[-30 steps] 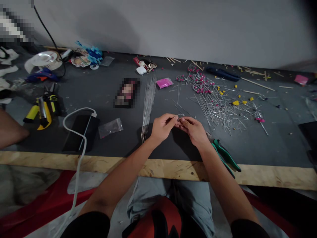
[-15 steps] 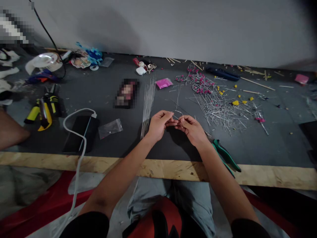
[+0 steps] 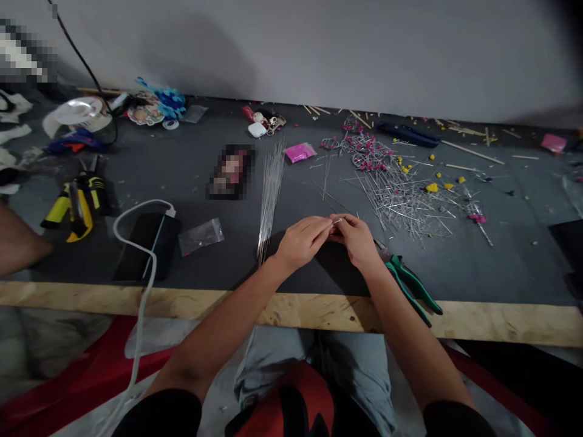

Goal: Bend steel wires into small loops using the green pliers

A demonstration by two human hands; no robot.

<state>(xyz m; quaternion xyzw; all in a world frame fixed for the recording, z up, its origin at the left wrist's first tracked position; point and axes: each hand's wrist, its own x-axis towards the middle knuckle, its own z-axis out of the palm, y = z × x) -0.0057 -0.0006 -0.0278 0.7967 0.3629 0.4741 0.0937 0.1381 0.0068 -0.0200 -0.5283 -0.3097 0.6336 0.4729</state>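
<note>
My left hand point(image 3: 302, 241) and my right hand point(image 3: 357, 237) meet over the table near its front edge. Between their fingertips is a thin, bent metal wire point(image 3: 337, 221), mostly covered by the fingers; both hands are closed on it. Left of my left hand lies a bundle of straight wires point(image 3: 271, 200). Beyond my right hand spreads a loose pile of short wires point(image 3: 401, 203), with wire shapes carrying pink bits point(image 3: 364, 149) behind it. Green-handled pliers point(image 3: 412, 285) lie beside my right forearm, their jaws partly hidden.
A pink packet point(image 3: 299, 152), a clear plastic bag point(image 3: 201, 237) and a dark power bank point(image 3: 159, 246) with a white cable lie leftward. Yellow-and-black tools point(image 3: 77, 206) are farther left, near another person's arm point(image 3: 20, 243). Wooden sticks point(image 3: 473, 153) lie at the back right.
My left hand has shifted right and turned palm-down, its fingers now against the right hand. The wire loop that stood above the fingers is now mostly covered.
</note>
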